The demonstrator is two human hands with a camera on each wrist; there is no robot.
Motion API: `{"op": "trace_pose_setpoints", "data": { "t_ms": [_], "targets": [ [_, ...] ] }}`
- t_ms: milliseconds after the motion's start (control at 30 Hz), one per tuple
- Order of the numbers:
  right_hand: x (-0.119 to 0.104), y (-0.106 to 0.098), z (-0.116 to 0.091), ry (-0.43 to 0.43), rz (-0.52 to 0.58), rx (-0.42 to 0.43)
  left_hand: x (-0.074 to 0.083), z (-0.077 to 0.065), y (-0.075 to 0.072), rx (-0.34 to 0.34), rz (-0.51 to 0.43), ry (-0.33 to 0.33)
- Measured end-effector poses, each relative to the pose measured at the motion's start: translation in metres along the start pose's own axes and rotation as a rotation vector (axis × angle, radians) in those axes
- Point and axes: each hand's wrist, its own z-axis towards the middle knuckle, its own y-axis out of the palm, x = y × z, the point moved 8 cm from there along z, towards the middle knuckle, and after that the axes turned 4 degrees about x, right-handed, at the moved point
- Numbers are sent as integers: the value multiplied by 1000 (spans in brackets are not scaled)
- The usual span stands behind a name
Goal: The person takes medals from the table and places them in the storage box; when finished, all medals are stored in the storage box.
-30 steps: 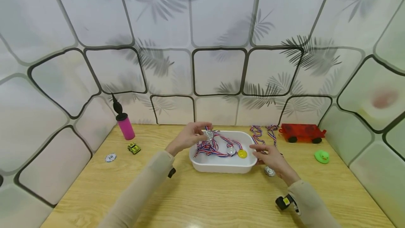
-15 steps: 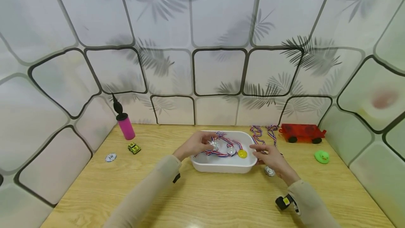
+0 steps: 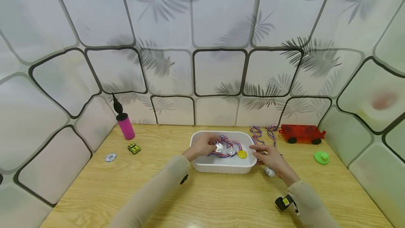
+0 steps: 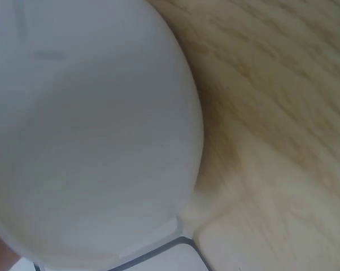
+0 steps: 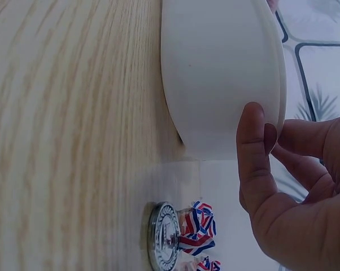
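Observation:
A white plastic basin (image 3: 221, 168) stands on the wooden table and holds medals on striped red, white and blue ribbons. My left hand (image 3: 202, 146) reaches over its left side and pinches a silver medal (image 3: 219, 147) low inside. Just right of that medal lie a second silver medal (image 3: 231, 151) and a gold medal (image 3: 242, 154). At the basin's right end my right hand (image 3: 269, 157) pinches the rim. In the right wrist view its thumb (image 5: 252, 152) lies against the outer wall, fingers across the rim. The left wrist view shows mostly the basin's wall (image 4: 102, 124).
Right of the basin lie another silver medal (image 3: 269, 171) and ribbons (image 3: 257, 133). A red toy wagon (image 3: 302, 133) and green rubber duck (image 3: 322, 157) stand farther right. Leftward are a pink hand pump (image 3: 126, 127), yellow toy car (image 3: 134, 148) and poker chip (image 3: 110, 157).
My left hand has carried the silver medal rightward and down into the basin, beside the other silver medal. The right hand has stayed at the rim.

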Motion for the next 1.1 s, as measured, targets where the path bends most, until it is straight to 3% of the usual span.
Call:
{"op": "trace_pose_setpoints", "data": {
  "t_ms": [300, 567, 1100],
  "targets": [
    [1, 2, -1, -10, 3, -9, -9, 1, 9, 67, -95, -149],
    [1, 0, -2, -23, 1, -8, -8, 2, 15, 122, -195, -107],
    [-1, 1, 0, -20, 1, -4, -14, 2, 21, 173, -172, -237]
  ]
}}
